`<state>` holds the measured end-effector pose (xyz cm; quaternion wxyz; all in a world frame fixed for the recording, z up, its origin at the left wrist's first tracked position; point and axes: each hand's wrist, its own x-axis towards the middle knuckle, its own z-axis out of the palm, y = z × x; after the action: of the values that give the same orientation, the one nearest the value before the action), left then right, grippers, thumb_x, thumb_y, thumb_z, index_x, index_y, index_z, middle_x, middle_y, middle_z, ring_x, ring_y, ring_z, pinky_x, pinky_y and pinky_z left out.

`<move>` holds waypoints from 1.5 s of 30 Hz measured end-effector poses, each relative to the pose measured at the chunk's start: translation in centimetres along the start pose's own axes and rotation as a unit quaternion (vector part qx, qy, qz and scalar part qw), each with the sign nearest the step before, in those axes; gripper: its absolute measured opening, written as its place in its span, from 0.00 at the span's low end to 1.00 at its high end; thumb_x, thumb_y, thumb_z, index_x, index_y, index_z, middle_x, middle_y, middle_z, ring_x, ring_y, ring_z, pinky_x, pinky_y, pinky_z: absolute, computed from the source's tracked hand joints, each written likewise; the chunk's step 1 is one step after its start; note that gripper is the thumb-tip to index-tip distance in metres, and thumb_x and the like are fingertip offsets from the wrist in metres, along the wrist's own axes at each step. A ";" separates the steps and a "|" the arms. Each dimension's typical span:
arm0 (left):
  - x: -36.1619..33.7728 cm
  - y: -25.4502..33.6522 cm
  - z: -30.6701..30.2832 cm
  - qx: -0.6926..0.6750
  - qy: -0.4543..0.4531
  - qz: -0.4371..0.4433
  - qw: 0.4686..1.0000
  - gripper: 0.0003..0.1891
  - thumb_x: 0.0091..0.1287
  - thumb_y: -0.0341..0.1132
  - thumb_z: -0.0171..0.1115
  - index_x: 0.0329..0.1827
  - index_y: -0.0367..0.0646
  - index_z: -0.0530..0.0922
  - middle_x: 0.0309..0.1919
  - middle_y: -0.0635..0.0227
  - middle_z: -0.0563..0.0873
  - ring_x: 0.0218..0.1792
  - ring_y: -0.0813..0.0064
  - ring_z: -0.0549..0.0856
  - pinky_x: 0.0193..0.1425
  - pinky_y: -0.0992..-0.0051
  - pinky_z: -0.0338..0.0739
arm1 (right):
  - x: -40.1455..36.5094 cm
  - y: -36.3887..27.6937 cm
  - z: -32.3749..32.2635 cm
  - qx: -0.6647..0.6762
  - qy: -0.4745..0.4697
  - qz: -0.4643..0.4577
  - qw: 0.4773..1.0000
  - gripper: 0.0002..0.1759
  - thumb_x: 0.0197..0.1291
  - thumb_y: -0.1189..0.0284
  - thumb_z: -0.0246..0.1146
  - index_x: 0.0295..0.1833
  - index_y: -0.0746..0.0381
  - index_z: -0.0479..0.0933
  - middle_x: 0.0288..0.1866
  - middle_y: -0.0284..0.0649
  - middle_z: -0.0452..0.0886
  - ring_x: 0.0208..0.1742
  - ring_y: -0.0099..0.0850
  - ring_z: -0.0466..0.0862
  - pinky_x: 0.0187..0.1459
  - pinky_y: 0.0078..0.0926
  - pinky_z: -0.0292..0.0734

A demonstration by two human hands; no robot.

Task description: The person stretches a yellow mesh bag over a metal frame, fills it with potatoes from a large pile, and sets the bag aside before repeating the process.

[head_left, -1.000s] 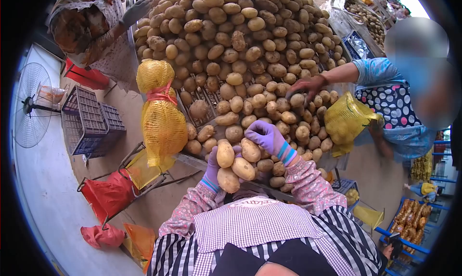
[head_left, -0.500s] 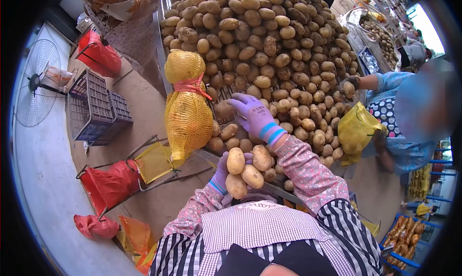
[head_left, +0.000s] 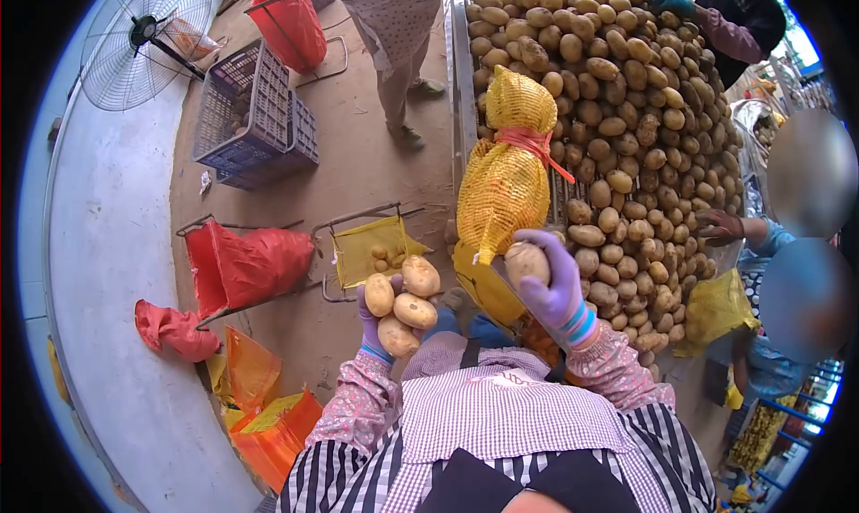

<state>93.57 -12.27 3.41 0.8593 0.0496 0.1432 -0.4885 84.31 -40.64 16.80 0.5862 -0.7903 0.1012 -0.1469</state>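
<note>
**Q:** While the left hand (head_left: 374, 327) is raised in front of the chest, what does its grip contain?

**A:** Four potatoes (head_left: 400, 304), stacked against the gloved palm. The fingers curl under the load, and the grip is closed as far as the stack allows.

**Q:** State of the right hand (head_left: 557, 289)?

**A:** Its grip is closed on a single potato (head_left: 526, 262), held at the fingertips. This potato sits just below the lower end of the mesh sack (head_left: 506, 186).

**Q:** Location of the sack?

**A:** It stands filled at the near edge of the counter (head_left: 460, 75), beside the potato pile (head_left: 626, 101). A red band (head_left: 530, 141) ties it near the top.

**Q:** What is beneath the left hand?

**A:** On the floor, a frame holds an open yellow bag (head_left: 358, 249) with a few potatoes inside. A red bag (head_left: 255, 262) on a second frame stands just left of it.

**Q:** Any other hands?

**A:** A co-worker's hand (head_left: 720, 227) rests on the pile at its far side.
</note>
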 end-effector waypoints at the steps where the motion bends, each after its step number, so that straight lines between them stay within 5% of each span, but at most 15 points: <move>1: -0.4 1.3 -0.2 0.016 0.035 0.040 0.998 0.37 0.63 0.70 0.67 0.64 0.51 0.84 0.62 0.60 0.85 0.59 0.49 0.83 0.56 0.55 0.86 | 0.5 -1.7 2.4 0.001 -0.067 -0.005 0.998 0.29 0.65 0.60 0.69 0.65 0.67 0.75 0.56 0.47 0.82 0.57 0.38 0.85 0.61 0.34 0.79; 8: 1.9 9.7 -5.7 0.077 0.230 0.088 0.966 0.35 0.69 0.69 0.61 0.69 0.56 0.77 0.64 0.64 0.83 0.59 0.57 0.85 0.52 0.52 0.87 | 4.2 5.3 15.0 -0.205 -0.173 0.088 0.959 0.32 0.68 0.56 0.66 0.71 0.60 0.71 0.69 0.51 0.77 0.61 0.54 0.82 0.63 0.45 0.78; 12: 2.3 13.1 -11.0 0.154 0.333 0.003 0.930 0.31 0.74 0.58 0.62 0.75 0.55 0.70 0.69 0.61 0.78 0.67 0.55 0.79 0.65 0.47 0.80 | 3.1 4.3 11.8 -0.200 -0.176 0.051 0.963 0.27 0.71 0.57 0.64 0.70 0.58 0.72 0.68 0.49 0.77 0.60 0.52 0.83 0.62 0.45 0.79; 17: 3.2 12.3 -8.6 0.251 0.395 0.008 0.883 0.32 0.75 0.53 0.61 0.78 0.51 0.67 0.76 0.58 0.70 0.74 0.56 0.74 0.70 0.46 0.75 | -2.0 5.2 5.4 -0.264 -0.214 -0.033 0.940 0.15 0.69 0.59 0.65 0.52 0.56 0.82 0.47 0.39 0.86 0.49 0.45 0.86 0.51 0.42 0.81; 18: 3.6 12.0 -7.5 0.288 0.379 0.033 0.879 0.31 0.76 0.53 0.61 0.76 0.49 0.68 0.74 0.59 0.72 0.72 0.58 0.75 0.69 0.49 0.76 | -3.1 5.8 4.3 -0.297 -0.139 -0.061 0.943 0.11 0.67 0.60 0.66 0.44 0.55 0.84 0.38 0.37 0.86 0.45 0.42 0.86 0.46 0.40 0.80; 20: 4.8 11.1 -4.3 0.330 0.356 0.054 0.873 0.29 0.77 0.52 0.60 0.75 0.47 0.70 0.73 0.59 0.74 0.71 0.59 0.76 0.68 0.51 0.77 | -4.0 7.9 1.4 -0.387 -0.020 -0.045 0.921 0.13 0.65 0.59 0.67 0.47 0.55 0.84 0.47 0.39 0.86 0.55 0.42 0.84 0.58 0.43 0.76; 24: 8.7 5.1 5.1 0.605 0.201 0.236 0.733 0.27 0.76 0.48 0.63 0.72 0.44 0.74 0.68 0.60 0.79 0.68 0.61 0.78 0.67 0.60 0.75 | -2.5 9.9 -3.5 -0.540 0.032 0.072 0.838 0.32 0.66 0.49 0.65 0.71 0.51 0.75 0.75 0.43 0.71 0.80 0.48 0.63 0.81 0.53 0.51; 27: 11.1 -0.5 12.4 0.780 -0.047 0.326 0.532 0.31 0.72 0.40 0.69 0.76 0.45 0.71 0.72 0.56 0.75 0.69 0.57 0.78 0.69 0.67 0.74 | -3.2 12.4 -7.9 -0.523 0.022 0.118 0.844 0.30 0.67 0.46 0.64 0.67 0.51 0.77 0.74 0.38 0.73 0.81 0.46 0.63 0.82 0.56 0.49; 29: 12.8 -4.4 16.6 0.870 -0.113 0.345 0.332 0.37 0.62 0.43 0.75 0.75 0.48 0.72 0.76 0.45 0.69 0.71 0.48 0.75 0.76 0.54 0.69 | -5.2 13.0 -10.6 -0.559 0.019 0.126 0.820 0.28 0.65 0.48 0.66 0.67 0.47 0.78 0.74 0.36 0.72 0.81 0.48 0.64 0.81 0.61 0.50; 33: 17.9 -7.2 15.4 0.930 -0.087 0.282 0.219 0.40 0.57 0.39 0.77 0.76 0.51 0.72 0.79 0.43 0.63 0.73 0.40 0.71 0.77 0.53 0.67 | -6.9 12.9 -11.7 -0.551 0.075 0.134 0.820 0.24 0.61 0.57 0.68 0.64 0.38 0.79 0.73 0.35 0.74 0.80 0.49 0.65 0.79 0.63 0.54; 37: 21.2 -3.0 12.9 0.910 -0.082 0.232 0.334 0.41 0.55 0.21 0.68 0.77 0.46 0.70 0.76 0.46 0.69 0.73 0.47 0.74 0.79 0.61 0.68 | -5.5 12.7 -11.1 -0.531 0.104 0.199 0.817 0.25 0.60 0.60 0.69 0.64 0.45 0.79 0.71 0.35 0.74 0.77 0.47 0.67 0.78 0.60 0.56; 39: 20.9 -0.1 12.6 0.733 -0.092 0.179 0.650 0.39 0.57 0.17 0.62 0.77 0.41 0.70 0.70 0.53 0.77 0.68 0.56 0.80 0.75 0.63 0.75 | -4.4 11.7 -10.1 -0.507 0.121 0.219 0.825 0.25 0.60 0.60 0.69 0.64 0.48 0.79 0.70 0.36 0.75 0.77 0.46 0.67 0.78 0.58 0.56; 40: 20.3 1.5 12.4 0.734 -0.092 0.179 0.648 0.39 0.57 0.17 0.62 0.77 0.41 0.70 0.70 0.53 0.77 0.68 0.56 0.80 0.75 0.63 0.75 | -4.0 10.6 -9.1 -0.469 0.136 0.147 0.860 0.27 0.61 0.61 0.68 0.66 0.51 0.77 0.71 0.37 0.74 0.77 0.46 0.67 0.78 0.56 0.56; 42: 18.2 5.0 11.5 0.592 -0.011 0.189 0.784 0.37 0.57 0.14 0.57 0.76 0.35 0.69 0.66 0.58 0.81 0.66 0.63 0.82 0.70 0.66 0.79 | -2.9 8.7 -6.4 -0.427 0.110 0.045 0.896 0.31 0.61 0.61 0.69 0.70 0.53 0.73 0.72 0.40 0.73 0.77 0.45 0.66 0.79 0.54 0.55; 45: 15.0 7.4 10.9 0.518 -0.013 0.214 0.828 0.37 0.59 0.15 0.56 0.77 0.38 0.68 0.67 0.59 0.80 0.63 0.64 0.83 0.69 0.65 0.80 | 0.6 8.5 -1.4 -0.424 -0.004 -0.009 0.906 0.37 0.61 0.62 0.68 0.75 0.52 0.68 0.78 0.42 0.68 0.81 0.44 0.63 0.81 0.53 0.51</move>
<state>109.22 -23.28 8.96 0.7921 0.5108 -0.1560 -0.2956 84.45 -44.53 9.14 0.1951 -0.9657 0.1446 -0.0920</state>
